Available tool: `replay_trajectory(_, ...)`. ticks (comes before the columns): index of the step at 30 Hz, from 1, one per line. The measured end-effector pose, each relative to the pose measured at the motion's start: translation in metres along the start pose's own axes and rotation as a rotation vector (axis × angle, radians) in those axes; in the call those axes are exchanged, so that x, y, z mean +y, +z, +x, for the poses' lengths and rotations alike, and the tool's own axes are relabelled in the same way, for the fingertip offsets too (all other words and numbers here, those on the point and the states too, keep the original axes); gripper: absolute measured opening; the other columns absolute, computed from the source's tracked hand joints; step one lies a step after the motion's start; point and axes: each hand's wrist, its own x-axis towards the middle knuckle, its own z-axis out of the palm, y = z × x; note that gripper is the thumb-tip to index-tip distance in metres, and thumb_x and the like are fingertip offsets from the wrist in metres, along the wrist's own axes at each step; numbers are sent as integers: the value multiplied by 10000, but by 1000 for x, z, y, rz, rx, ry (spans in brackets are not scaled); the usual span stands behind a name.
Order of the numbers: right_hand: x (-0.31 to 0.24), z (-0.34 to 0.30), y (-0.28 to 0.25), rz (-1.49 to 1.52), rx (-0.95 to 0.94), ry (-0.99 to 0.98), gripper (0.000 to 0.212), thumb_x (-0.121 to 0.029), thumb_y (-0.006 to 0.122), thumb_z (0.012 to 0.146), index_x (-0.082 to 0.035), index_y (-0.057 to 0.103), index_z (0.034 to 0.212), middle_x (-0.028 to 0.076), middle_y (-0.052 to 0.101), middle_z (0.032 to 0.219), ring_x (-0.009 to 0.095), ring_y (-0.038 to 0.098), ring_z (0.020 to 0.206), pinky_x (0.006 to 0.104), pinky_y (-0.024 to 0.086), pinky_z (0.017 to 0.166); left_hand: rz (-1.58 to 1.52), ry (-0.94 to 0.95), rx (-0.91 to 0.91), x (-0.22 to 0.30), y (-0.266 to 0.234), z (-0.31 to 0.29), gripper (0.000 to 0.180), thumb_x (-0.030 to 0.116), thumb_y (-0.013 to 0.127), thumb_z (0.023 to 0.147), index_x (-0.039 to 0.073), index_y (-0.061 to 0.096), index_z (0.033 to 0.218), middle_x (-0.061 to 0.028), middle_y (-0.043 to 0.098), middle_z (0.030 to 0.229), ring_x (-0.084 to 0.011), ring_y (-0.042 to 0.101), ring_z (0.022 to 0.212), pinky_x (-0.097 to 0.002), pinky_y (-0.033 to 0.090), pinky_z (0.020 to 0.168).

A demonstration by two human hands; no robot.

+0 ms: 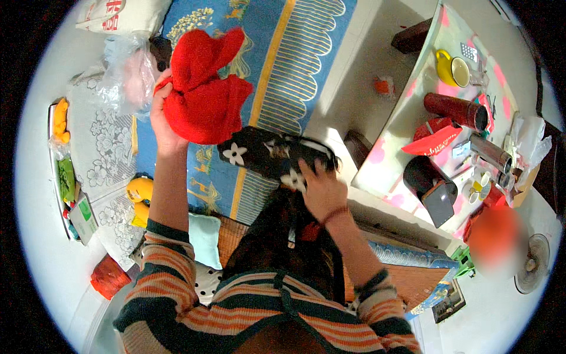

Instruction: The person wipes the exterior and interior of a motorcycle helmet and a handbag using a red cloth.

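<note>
My left hand [163, 121], raised at the upper left, is closed on a soft red piece of fabric [206, 109]. The fabric looks fuzzy and is bunched into two lobes; I cannot tell what kind of item it is. Below and to the right of it, a black cloth with white flowers [253, 154] lies across my lap and the edge of the blue cover. On that cloth's right part rests my right hand [326, 193], palm down, fingers spread apart and gripping nothing.
A blue patterned cover [280, 76] spreads ahead. A clear plastic bag [127, 76] lies at its left, with a yellow curved cushion [140, 192] nearer me. On the table [383, 168] at the right stand a yellow mug [453, 69], a dark red cylinder [454, 111] and a phone [439, 203].
</note>
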Motion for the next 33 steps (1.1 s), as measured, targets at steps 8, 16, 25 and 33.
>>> replay_trajectory(8, 29, 143, -27, 229, 67, 27, 799, -209, 754, 761, -199, 371, 1462, 167, 334, 1511, 369, 407, 1331, 466, 376, 1082, 859, -64, 93, -128, -70, 0, 289, 143, 561, 970, 26, 546, 1235, -89, 618, 1134, -166, 560, 1051, -312, 442, 936)
replay_trajectory(16, -31, 138, 4, 40, 281, -400, 830, -420, 763, 714, -303, 393, 1447, 81, 313, 1532, 302, 325, 1388, 592, 250, 1110, 1163, 197, 133, -166, -83, -24, 362, 123, 554, 958, 12, 497, 1298, -196, 584, 1236, -304, 561, 1155, -373, 426, 992)
replay_trajectory(25, -23, 176, 35, 389, 566, -423, 298, -296, 669, 825, -101, 647, 1049, 131, 670, 965, 311, 650, 856, 431, 515, 764, 1855, 251, -237, -150, -80, -80, 1211, 288, 895, 574, -15, 175, 1500, -261, 425, 1425, -407, 517, 1206, -490, 435, 966)
replay_trajectory(33, -42, 155, 49, 546, 964, -449, 422, -339, 704, 773, -50, 637, 1074, 147, 675, 946, 332, 634, 910, 434, 489, 827, 1988, 596, -44, -145, -112, -101, 858, 274, 818, 707, 94, 402, 1436, -174, 667, 910, -367, 643, 763, -448, 507, 672)
